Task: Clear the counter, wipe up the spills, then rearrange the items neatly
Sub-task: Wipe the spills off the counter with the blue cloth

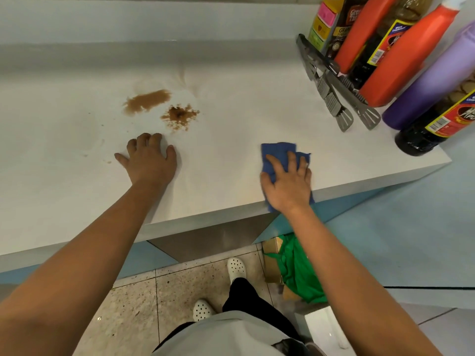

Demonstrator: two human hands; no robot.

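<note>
Two brown spills mark the white counter [231, 111]: a wet smear [147, 100] and a grainy patch [180, 116] to its right. Small brown specks lie to the lower left of them. My left hand [149, 160] rests on the counter just below the spills, fingertips bent down onto the surface, holding nothing. My right hand [289, 182] presses flat on a folded blue cloth [279, 154] near the counter's front edge, well to the right of the spills.
At the counter's right end stand two orange bottles [401, 62], a purple bottle [431, 86], dark sauce bottles [426, 132], boxes [326, 24] and two metal tongs [334, 93]. Below the edge, a cardboard box with a green bag [298, 271] sits on the tiled floor.
</note>
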